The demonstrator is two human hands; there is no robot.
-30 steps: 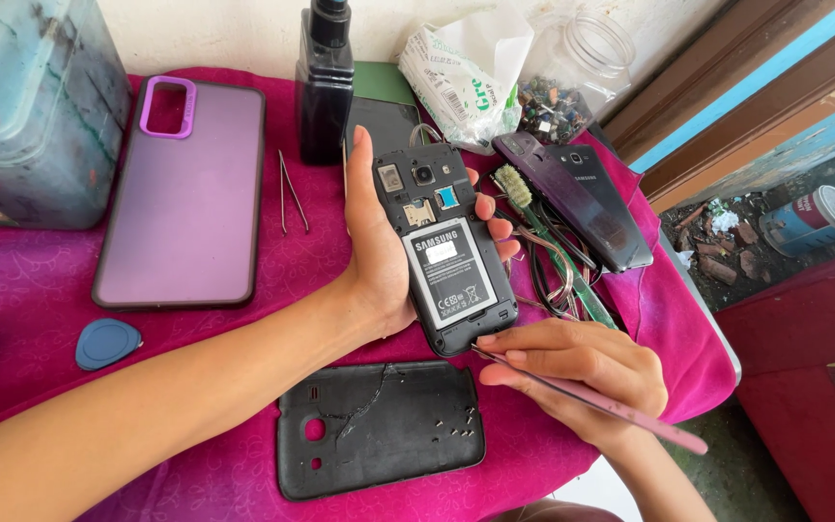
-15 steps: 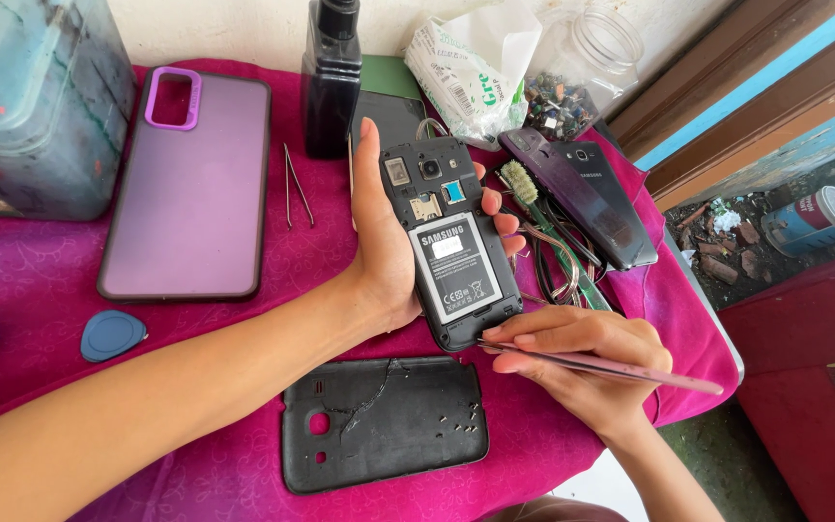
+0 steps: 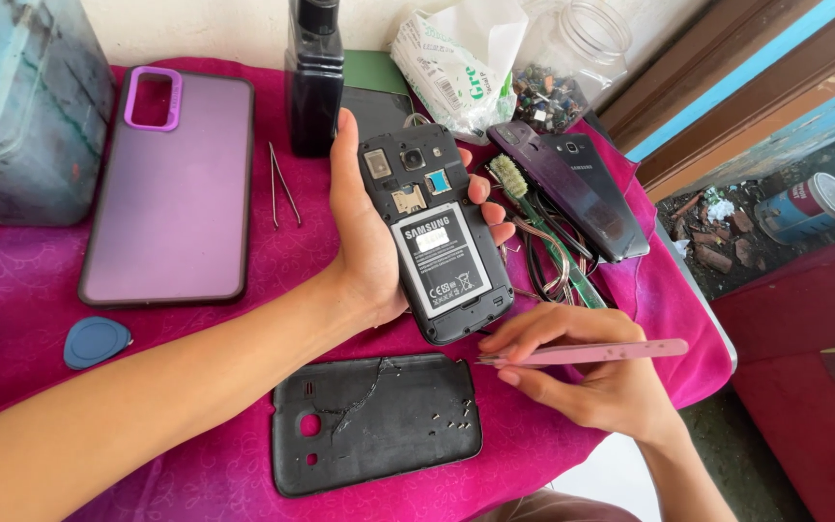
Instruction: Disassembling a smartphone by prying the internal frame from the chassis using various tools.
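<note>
My left hand [image 3: 364, 242] grips a black phone [image 3: 437, 232] with its back removed, battery and card slots facing up, raised over the magenta cloth [image 3: 31, 290]. My right hand [image 3: 591, 377] pinches pink tweezers [image 3: 587, 353] that lie nearly level, tips pointing left just under the phone's lower edge. The phone's cracked black back cover [image 3: 379, 420] rests inside-up on the cloth below, with several tiny screws on it.
A purple phone case [image 3: 171, 184], metal tweezers [image 3: 282, 184], a blue pick [image 3: 96, 341], a black bottle [image 3: 313, 72], a second dark phone [image 3: 572, 188], tangled cables [image 3: 543, 256], a plastic bag [image 3: 461, 58], a glass jar [image 3: 572, 58] and a grey container [image 3: 21, 106] surround the hands.
The right hand has turned the pink tweezers from a downward slant to nearly level and brought the tips nearer the phone's lower edge. The left hand keeps holding the phone.
</note>
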